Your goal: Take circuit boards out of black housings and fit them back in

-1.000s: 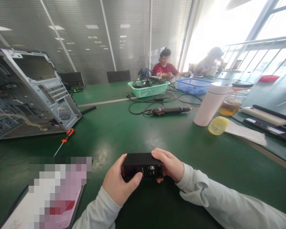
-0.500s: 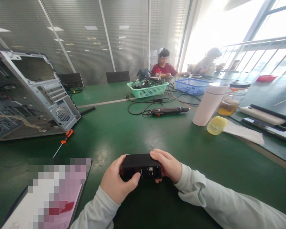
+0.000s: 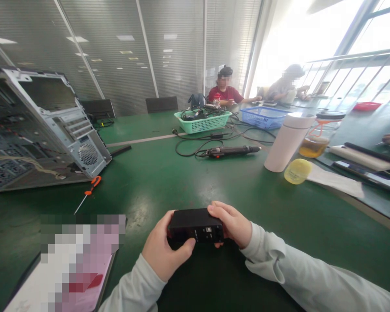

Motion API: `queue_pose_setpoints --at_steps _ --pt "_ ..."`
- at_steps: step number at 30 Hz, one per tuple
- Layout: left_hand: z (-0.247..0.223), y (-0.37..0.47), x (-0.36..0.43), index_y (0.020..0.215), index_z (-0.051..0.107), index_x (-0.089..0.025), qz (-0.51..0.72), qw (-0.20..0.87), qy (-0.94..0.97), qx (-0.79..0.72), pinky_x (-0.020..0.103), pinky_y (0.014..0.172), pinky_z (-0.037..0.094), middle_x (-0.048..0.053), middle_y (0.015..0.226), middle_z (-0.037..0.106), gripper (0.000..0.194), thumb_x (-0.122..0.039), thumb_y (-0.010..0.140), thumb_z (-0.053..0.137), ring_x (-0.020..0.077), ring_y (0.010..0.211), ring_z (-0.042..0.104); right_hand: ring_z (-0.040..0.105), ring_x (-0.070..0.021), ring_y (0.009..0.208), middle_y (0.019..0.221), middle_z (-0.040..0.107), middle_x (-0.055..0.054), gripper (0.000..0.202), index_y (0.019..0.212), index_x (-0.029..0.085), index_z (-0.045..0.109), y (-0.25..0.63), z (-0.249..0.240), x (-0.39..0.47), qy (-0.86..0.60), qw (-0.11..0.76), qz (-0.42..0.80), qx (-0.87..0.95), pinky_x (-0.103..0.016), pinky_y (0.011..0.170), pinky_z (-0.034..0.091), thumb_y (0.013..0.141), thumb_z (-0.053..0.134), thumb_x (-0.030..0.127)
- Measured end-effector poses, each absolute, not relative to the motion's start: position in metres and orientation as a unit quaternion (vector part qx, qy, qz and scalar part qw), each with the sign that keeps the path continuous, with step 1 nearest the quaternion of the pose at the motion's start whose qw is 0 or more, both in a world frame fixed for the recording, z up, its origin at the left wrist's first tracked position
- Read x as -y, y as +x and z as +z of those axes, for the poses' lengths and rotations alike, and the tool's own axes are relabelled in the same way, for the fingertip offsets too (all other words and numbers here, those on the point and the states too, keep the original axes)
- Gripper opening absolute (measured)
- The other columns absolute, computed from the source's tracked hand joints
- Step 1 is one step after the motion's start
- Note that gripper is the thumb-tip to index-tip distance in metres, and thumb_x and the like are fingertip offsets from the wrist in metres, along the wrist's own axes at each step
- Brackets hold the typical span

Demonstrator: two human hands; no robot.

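Between my two hands is a small black electronics box, held just over the near part of the green table. Its near side carries a square, light-coloured port and small white markings. My left hand grips the left end, with the thumb lying along the near face. Around the right end my right hand is closed, thumb on the top edge and fingertips showing beneath. The underside of the box is hidden.
An open computer case stands left, an orange-handled screwdriver before it. A pixelated pink booklet lies near left. Farther off are a black electric screwdriver, a green basket of cables, a blue basket and a pale tumbler. Two people sit beyond.
The view has shifted very slightly. Both hands keep the same hold on the black box, which is turned a little. Another person's hand has come in at the right edge.
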State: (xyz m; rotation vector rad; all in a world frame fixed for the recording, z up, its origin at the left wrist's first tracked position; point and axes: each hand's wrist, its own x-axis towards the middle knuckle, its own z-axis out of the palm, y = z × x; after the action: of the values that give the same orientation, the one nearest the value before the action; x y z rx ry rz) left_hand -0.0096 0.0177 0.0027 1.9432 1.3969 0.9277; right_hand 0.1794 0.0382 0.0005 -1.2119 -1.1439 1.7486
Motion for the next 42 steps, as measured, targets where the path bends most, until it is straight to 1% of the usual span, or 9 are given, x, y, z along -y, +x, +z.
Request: queue_pose_setpoints --at_steps 6,17,23,26,28,31,34,38,42 --pt "-0.004 -0.013 -0.019 0.111 0.054 -0.015 0.351 0.270 0.730 -0.520 0.045 0.087 0.051 0.012 0.102 0.068 0.049 -0.028 0.066 0.064 0.0306 0.095 0.066 0.050 -0.0099 0.033 0.046 0.048 0.008 0.052 0.073 0.020 0.033 0.181 0.001 -0.038 -0.465 0.357 0.682 0.438 -0.015 0.028 0.034 0.062 0.058 0.065" --pt "0.006 -0.003 -0.014 0.100 0.053 -0.020 0.373 0.300 0.711 -0.515 0.038 0.078 0.051 0.005 0.089 0.066 0.037 -0.025 0.064 0.062 0.0252 0.083 0.065 0.049 -0.0104 0.032 0.043 0.047 0.008 0.054 0.074 0.021 0.031 0.180 0.003 -0.039 -0.466 0.364 0.670 0.448 -0.016 0.029 0.035 0.060 0.057 0.066" --pt "0.002 -0.006 -0.018 0.109 0.054 -0.019 0.421 0.420 0.645 -0.480 0.032 0.075 0.050 0.007 0.101 0.068 0.039 -0.041 0.077 0.057 0.0241 0.093 0.064 0.051 -0.0124 0.036 0.046 0.047 0.007 0.051 0.073 0.022 0.031 0.185 0.005 -0.041 -0.469 0.394 0.628 0.480 -0.018 0.032 0.035 0.065 0.054 0.066" --pt "0.001 -0.006 -0.020 0.113 0.055 -0.019 0.431 0.481 0.586 -0.489 0.027 0.064 0.050 0.004 0.088 0.070 0.039 -0.047 0.086 0.048 0.0198 0.080 0.064 0.050 -0.0107 0.040 0.050 0.047 0.006 0.048 0.072 0.021 0.036 0.186 0.009 -0.037 -0.460 0.428 0.585 0.513 -0.018 0.035 0.033 0.067 0.058 0.063" --pt "0.000 -0.005 -0.020 0.112 0.056 -0.020 0.451 0.489 0.564 -0.490 0.024 0.059 0.048 -0.001 0.075 0.066 0.037 -0.046 0.086 0.051 0.0166 0.068 0.061 0.046 -0.0077 0.044 0.055 0.046 0.005 0.042 0.072 0.019 0.042 0.186 0.010 -0.033 -0.449 0.454 0.540 0.548 -0.019 0.040 0.033 0.069 0.062 0.056" --pt "-0.001 -0.003 -0.019 0.111 0.054 -0.021 0.498 0.478 0.557 -0.462 0.025 0.070 0.050 0.000 0.082 0.067 0.032 -0.041 0.085 0.056 0.0168 0.077 0.063 0.044 -0.0065 0.051 0.073 0.049 0.002 0.034 0.090 0.018 0.051 0.187 0.006 -0.030 -0.422 0.474 0.484 0.602 -0.019 0.045 0.034 0.077 0.062 0.047" --pt "-0.002 -0.002 -0.018 0.109 0.054 -0.022 0.527 0.419 0.585 -0.452 0.028 0.081 0.049 0.004 0.103 0.065 0.027 -0.034 0.085 0.057 0.0201 0.096 0.062 0.046 -0.0069 0.054 0.093 0.052 -0.002 0.048 0.112 0.021 0.045 0.190 0.001 -0.031 -0.420 0.446 0.472 0.634 -0.020 0.045 0.036 0.077 0.065 0.046" --pt "-0.003 -0.005 -0.017 0.108 0.056 -0.023 0.500 0.321 0.668 -0.448 0.031 0.088 0.047 0.003 0.106 0.061 0.023 -0.024 0.084 0.057 0.0199 0.099 0.058 0.051 -0.0113 0.065 0.097 0.055 -0.005 0.053 0.115 0.020 0.048 0.197 0.003 -0.034 -0.444 0.404 0.414 0.684 -0.021 0.051 0.040 0.074 0.071 0.045" --pt "-0.001 -0.013 -0.018 0.117 0.049 -0.024 0.435 0.300 0.725 -0.440 0.033 0.092 0.045 0.004 0.112 0.058 0.030 -0.024 0.087 0.054 0.0203 0.105 0.056 0.053 -0.0165 0.079 0.100 0.054 -0.007 0.047 0.110 0.019 0.054 0.203 0.008 -0.036 -0.436 0.381 0.339 0.742 -0.024 0.059 0.043 0.076 0.071 0.047"
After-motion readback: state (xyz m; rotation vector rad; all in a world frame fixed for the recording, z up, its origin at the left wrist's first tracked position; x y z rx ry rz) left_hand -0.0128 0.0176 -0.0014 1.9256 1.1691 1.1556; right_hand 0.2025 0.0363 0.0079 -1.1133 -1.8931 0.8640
